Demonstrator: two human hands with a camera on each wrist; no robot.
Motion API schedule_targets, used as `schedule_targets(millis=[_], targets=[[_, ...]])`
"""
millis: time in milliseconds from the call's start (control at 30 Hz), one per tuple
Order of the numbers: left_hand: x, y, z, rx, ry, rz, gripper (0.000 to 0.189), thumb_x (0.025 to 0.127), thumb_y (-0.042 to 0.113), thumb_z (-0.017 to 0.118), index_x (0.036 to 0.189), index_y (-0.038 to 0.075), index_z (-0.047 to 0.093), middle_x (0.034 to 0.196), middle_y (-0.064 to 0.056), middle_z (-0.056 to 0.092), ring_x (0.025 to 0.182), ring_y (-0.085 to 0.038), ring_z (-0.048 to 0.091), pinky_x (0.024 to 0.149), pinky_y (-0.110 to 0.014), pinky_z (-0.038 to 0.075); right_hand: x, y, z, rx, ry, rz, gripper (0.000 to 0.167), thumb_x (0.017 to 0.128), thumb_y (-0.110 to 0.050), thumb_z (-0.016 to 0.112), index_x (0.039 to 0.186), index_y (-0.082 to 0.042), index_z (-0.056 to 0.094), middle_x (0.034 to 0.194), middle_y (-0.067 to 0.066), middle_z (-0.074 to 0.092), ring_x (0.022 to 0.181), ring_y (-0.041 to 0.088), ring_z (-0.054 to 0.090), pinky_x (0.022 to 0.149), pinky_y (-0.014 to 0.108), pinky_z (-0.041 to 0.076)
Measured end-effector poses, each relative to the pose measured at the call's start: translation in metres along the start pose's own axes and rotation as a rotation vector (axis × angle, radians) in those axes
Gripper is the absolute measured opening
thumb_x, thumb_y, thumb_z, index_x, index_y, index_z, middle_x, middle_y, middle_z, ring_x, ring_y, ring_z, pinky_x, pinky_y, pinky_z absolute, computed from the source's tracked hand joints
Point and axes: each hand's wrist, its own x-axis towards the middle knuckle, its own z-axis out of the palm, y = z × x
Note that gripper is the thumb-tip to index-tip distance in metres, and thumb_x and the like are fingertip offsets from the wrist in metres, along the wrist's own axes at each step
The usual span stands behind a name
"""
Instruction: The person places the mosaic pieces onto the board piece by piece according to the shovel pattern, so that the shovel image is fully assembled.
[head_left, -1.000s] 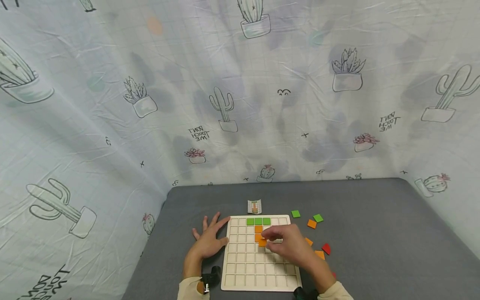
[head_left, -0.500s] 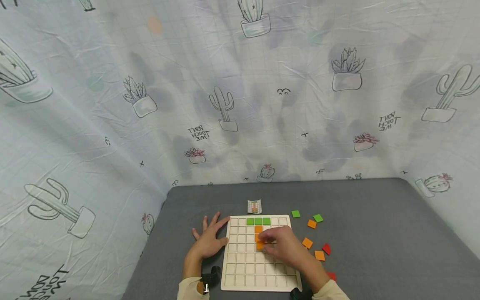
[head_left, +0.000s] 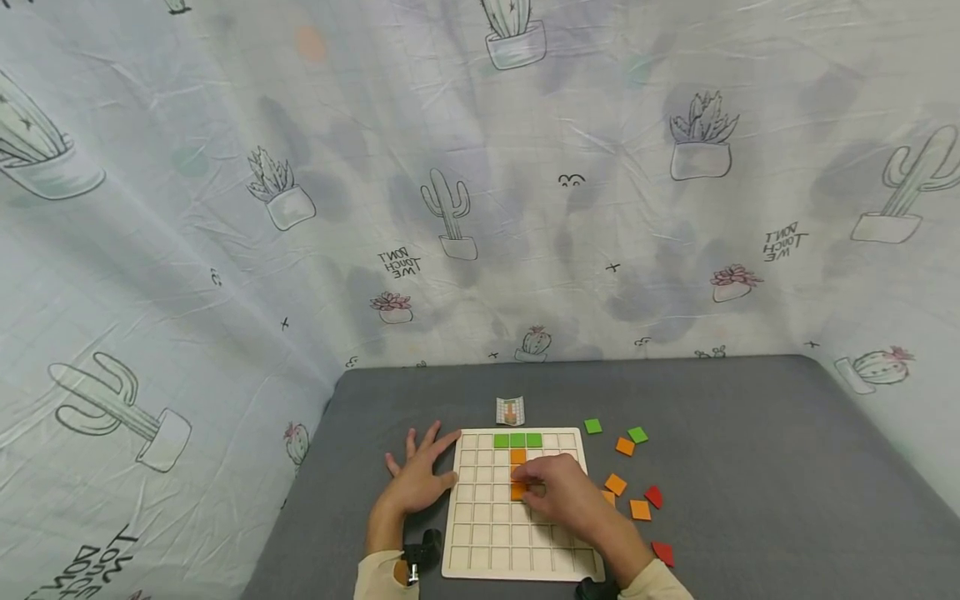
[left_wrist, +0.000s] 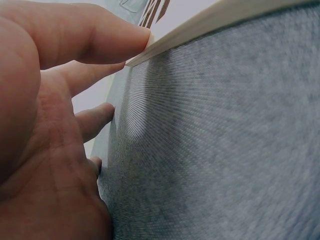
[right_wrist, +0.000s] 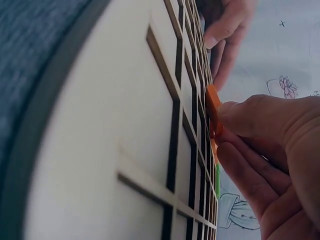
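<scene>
A pale wooden grid board (head_left: pixel 480 560) lies on the grey table. Three green square tiles (head_left: pixel 517 440) fill cells in its top row, with orange tiles (head_left: pixel 518 456) in a column beneath. At the lower end of that column, my right hand (head_left: pixel 562 496) pinches an orange square tile (right_wrist: pixel 214 107) between thumb and fingers; the right wrist view shows this tile slightly tilted against the grid. My left hand (head_left: pixel 417 478) has its fingers spread on the table, thumb (left_wrist: pixel 120 42) and index fingertip touching the board's left edge. The right hand partly covers the middle orange tile.
Behind the board lies a small printed card (head_left: pixel 510 411) with a colored grid pattern. Right of the board are loose green tiles (head_left: pixel 637 434), several orange tiles (head_left: pixel 640 510) and red pieces (head_left: pixel 654 497). A cactus-print curtain (head_left: pixel 570 250) surrounds the table.
My right hand has shifted a little left and lowered the orange tile, which now lines up with the column. The left hand keeps its place at the board's edge.
</scene>
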Motion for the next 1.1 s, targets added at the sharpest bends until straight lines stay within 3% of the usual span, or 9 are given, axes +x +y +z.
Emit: schedule_targets(millis=[400, 1100], targets=[[-0.0004, 0.0005, 0.0005, -0.001, 0.007, 0.004, 0.072, 0.091, 0.011, 0.074, 0.160, 0.018, 0.059, 0.180, -0.022, 0.026, 0.167, -0.059, -0.006, 0.114, -0.087, -0.025, 0.0001, -0.0003, 0.0026, -0.050, -0.002, -0.021, 0.026, 0.086, -0.003, 0.090, 0.110, -0.009, 0.086, 0.104, -0.002, 0.085, 0.100, 0.016, 0.080, 0.088, 0.036, 0.067], [-0.0005, -0.0008, -0.0003, 0.004, 0.002, 0.011, 0.071, 0.092, 0.009, 0.074, 0.161, 0.018, 0.058, 0.180, -0.022, 0.026, 0.167, -0.058, -0.006, 0.115, -0.087, -0.024, -0.0004, 0.0022, 0.0063, -0.047, 0.009, -0.019, 0.025, 0.086, -0.005, 0.091, 0.110, -0.011, 0.086, 0.105, -0.003, 0.085, 0.100, 0.015, 0.080, 0.088, 0.036, 0.067]])
